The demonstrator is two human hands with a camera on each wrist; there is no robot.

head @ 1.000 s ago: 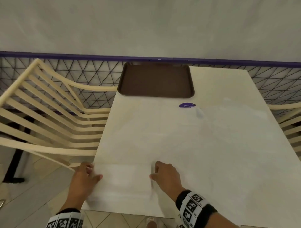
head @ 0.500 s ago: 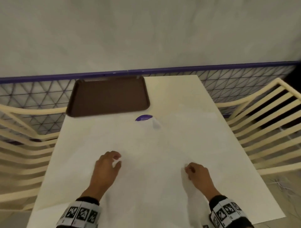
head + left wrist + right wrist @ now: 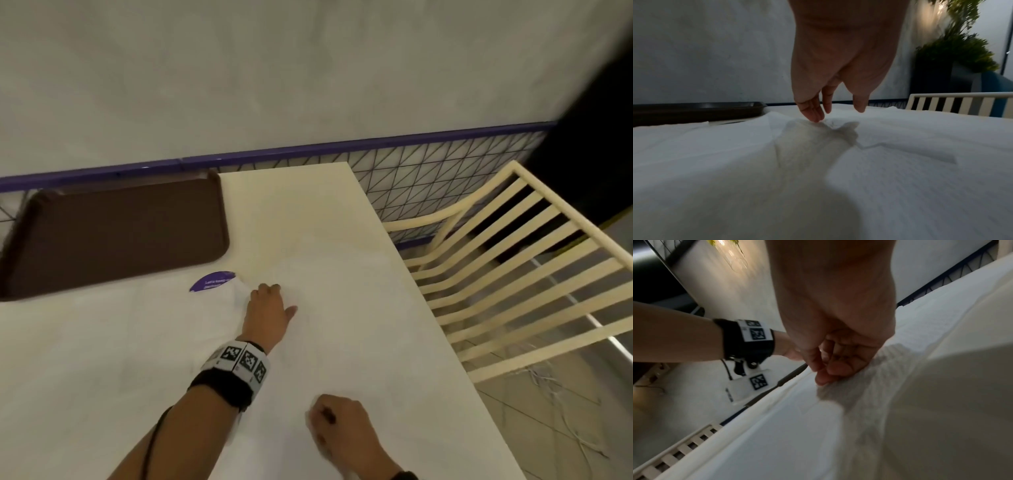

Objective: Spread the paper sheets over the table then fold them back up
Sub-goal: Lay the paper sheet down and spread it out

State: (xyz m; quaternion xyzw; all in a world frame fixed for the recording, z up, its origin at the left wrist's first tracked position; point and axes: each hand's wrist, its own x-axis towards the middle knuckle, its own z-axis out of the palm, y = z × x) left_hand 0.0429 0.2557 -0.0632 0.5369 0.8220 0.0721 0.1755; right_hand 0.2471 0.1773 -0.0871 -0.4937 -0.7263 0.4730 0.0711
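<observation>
Starting at the left of the head view, a dark brown tray (image 3: 116,236) is sitting at the far corner of the pale tabletop (image 3: 298,205), with a purple round sticker (image 3: 210,281) just in front of it, partly covered by a paper corner. The thin white paper sheets (image 3: 102,359) are lying spread across most of the tabletop, overlapping, with soft ripples and raised creases showing in the left wrist view. The left hand (image 3: 269,313) is reaching forward over the middle of the sheets, its fingers (image 3: 813,113) hanging straight and relaxed, tips just touching the paper and holding nothing. Nearer the body and further right, the right hand (image 3: 346,428) is curling its fingers (image 3: 840,368) and pinching a raised bit of the paper between thumb and fingertips. A cream slatted chair (image 3: 507,274) is standing beside the tabletop's right edge. The paper looks very light, limp and tissue-like, so it is likely tearing easily and sliding on the smooth surface; it probably handles best taken by a corner or an edge with a gentle pinch, the other hand pressing flat to keep it from shifting while folding.
</observation>
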